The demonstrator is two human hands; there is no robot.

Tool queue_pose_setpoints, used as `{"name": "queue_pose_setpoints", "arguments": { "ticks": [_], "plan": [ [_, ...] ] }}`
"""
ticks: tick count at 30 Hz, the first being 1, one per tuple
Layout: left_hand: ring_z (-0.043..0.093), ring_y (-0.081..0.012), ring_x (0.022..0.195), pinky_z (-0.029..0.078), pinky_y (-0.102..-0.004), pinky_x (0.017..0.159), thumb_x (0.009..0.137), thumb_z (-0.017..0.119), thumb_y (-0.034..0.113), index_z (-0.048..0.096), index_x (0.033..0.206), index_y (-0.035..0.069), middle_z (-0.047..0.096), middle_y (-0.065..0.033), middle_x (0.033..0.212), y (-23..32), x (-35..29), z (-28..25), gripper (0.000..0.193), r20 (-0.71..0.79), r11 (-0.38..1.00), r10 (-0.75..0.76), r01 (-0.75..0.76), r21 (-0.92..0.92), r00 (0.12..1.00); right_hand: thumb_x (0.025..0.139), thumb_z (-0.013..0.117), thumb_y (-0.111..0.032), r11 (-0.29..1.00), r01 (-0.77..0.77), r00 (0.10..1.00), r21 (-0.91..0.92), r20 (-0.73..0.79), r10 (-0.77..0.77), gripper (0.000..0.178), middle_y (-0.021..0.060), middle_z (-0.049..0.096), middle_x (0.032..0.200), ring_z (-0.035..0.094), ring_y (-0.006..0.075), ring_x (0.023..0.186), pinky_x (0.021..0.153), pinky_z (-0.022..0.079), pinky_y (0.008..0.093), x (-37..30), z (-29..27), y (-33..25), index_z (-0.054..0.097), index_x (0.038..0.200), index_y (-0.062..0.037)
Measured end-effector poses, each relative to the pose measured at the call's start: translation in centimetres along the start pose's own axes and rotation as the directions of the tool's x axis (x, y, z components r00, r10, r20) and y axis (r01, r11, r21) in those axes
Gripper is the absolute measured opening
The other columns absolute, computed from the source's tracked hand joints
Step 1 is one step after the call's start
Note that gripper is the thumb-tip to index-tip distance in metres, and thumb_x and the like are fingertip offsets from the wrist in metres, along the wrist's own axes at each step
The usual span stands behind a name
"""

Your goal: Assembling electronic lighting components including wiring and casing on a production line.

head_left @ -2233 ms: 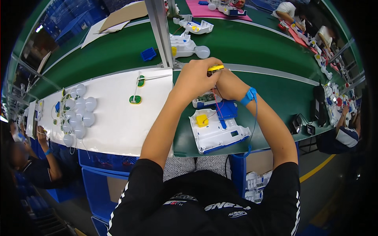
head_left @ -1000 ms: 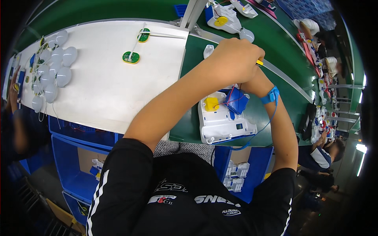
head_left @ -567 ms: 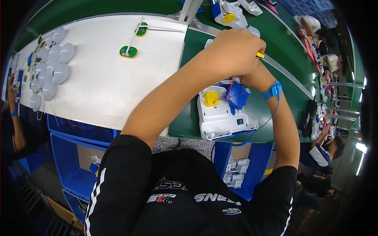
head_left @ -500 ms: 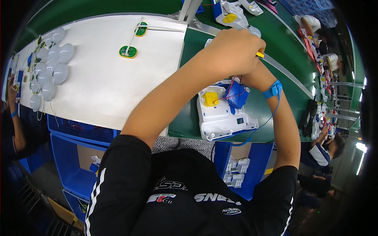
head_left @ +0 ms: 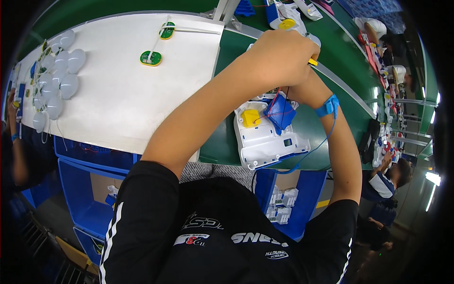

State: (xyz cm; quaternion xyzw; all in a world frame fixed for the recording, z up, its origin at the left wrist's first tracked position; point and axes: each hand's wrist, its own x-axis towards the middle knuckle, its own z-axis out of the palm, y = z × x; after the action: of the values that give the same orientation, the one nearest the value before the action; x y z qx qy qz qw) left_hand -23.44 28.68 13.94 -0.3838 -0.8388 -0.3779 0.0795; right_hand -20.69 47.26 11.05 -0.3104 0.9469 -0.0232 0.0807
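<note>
My left hand (head_left: 287, 56) is closed in a fist above the far part of the white plastic housing half (head_left: 265, 149). A small yellow-and-black piece (head_left: 312, 62) sticks out at the fist's right side; what the fingers grip is hidden. Just beneath and behind it lies my right hand (head_left: 302, 90), its fingers covered by the left one. A blue strap with a cord circles my right wrist. In the housing sit a yellow block (head_left: 250, 118) and a tilted blue box-shaped part (head_left: 280, 112), with red and black wires running up toward my hands.
A white sheet (head_left: 113, 94) at the left carries two green circuit boards (head_left: 151, 58) and a cluster of white domed parts (head_left: 68, 85). Beyond my hands is another white-and-blue housing (head_left: 286, 21) behind a metal rail. Blue bins (head_left: 85, 189) stand below the table. Other people work at both sides.
Both hands stay together and shift very slightly. The blue part in the housing has turned and tilted more upright, its wires moving with it. The whole view has shifted a little.
</note>
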Motion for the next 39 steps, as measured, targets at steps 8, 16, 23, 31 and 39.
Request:
{"name": "queue_pose_setpoints", "arguments": {
  "ticks": [8, 16, 23, 31, 39],
  "plan": [
    [0.073, -0.0348, 0.085, 0.059, -0.0415, 0.079, 0.078, 0.067, 0.021, 0.076, 0.107, 0.013, 0.075, -0.0175, 0.094, -0.3, -0.1, 0.3, 0.032, -0.044, 1.000, 0.030, -0.029, 0.009, 0.999, 0.080, 0.072, -0.002, 0.992, 0.054, 0.992, 0.118, -0.116, -0.040, 0.028, 0.0176, 0.073, 0.105, 0.068, 0.0414, 0.099, 0.084, 0.057, 0.0450, -0.2, 0.4, -0.2, 0.072, 0.108, -0.0065],
    [0.074, -0.0342, 0.085, 0.060, -0.0415, 0.081, 0.078, 0.066, 0.021, 0.076, 0.108, 0.012, 0.076, -0.0163, 0.096, -0.4, 0.0, 0.5, 0.033, -0.091, 0.999, 0.049, -0.048, 0.013, 0.995, 0.084, 0.070, -0.003, 0.994, -0.020, 0.993, 0.110, -0.116, 0.033, 0.023, 0.0191, 0.073, 0.104, 0.068, 0.0426, 0.097, 0.083, 0.057, 0.0457, 0.1, 0.3, -0.4, 0.071, 0.107, -0.0050],
    [0.074, -0.0335, 0.084, 0.059, -0.0414, 0.081, 0.078, 0.066, 0.019, 0.076, 0.108, 0.013, 0.075, -0.0173, 0.092, -0.4, -0.1, -0.1, 0.033, -0.065, 1.000, 0.006, -0.005, 0.024, 0.998, 0.088, 0.068, -0.007, 0.967, -0.038, 0.999, 0.252, -0.021, 0.045, 0.022, 0.0212, 0.073, 0.104, 0.068, 0.0421, 0.095, 0.084, 0.056, 0.0453, 0.1, -0.4, 0.0, 0.071, 0.109, -0.0022],
    [0.074, -0.0325, 0.077, 0.059, -0.0404, 0.075, 0.077, 0.066, 0.018, 0.074, 0.110, 0.013, 0.075, -0.0163, 0.086, -0.5, -0.1, 0.0, 0.035, -0.050, 0.999, 0.025, -0.023, 0.030, 0.998, 0.088, 0.068, -0.007, 0.959, -0.087, 0.995, 0.269, 0.073, 0.070, 0.023, 0.0205, 0.073, 0.106, 0.068, 0.0413, 0.096, 0.084, 0.056, 0.0446, -0.1, -0.2, 0.0, 0.071, 0.110, -0.0030],
    [0.075, -0.0319, 0.079, 0.059, -0.0397, 0.078, 0.078, 0.067, 0.019, 0.075, 0.111, 0.014, 0.075, -0.0153, 0.087, -0.2, -0.2, -0.2, 0.034, -0.027, 0.999, -0.012, 0.013, 0.031, 1.000, 0.079, 0.068, 0.007, 0.953, -0.096, 0.995, 0.287, -0.001, 0.101, 0.027, 0.0177, 0.074, 0.099, 0.070, 0.0363, 0.094, 0.084, 0.057, 0.0402, -0.1, -0.4, -0.7, 0.074, 0.103, -0.0030]
  ]
}}
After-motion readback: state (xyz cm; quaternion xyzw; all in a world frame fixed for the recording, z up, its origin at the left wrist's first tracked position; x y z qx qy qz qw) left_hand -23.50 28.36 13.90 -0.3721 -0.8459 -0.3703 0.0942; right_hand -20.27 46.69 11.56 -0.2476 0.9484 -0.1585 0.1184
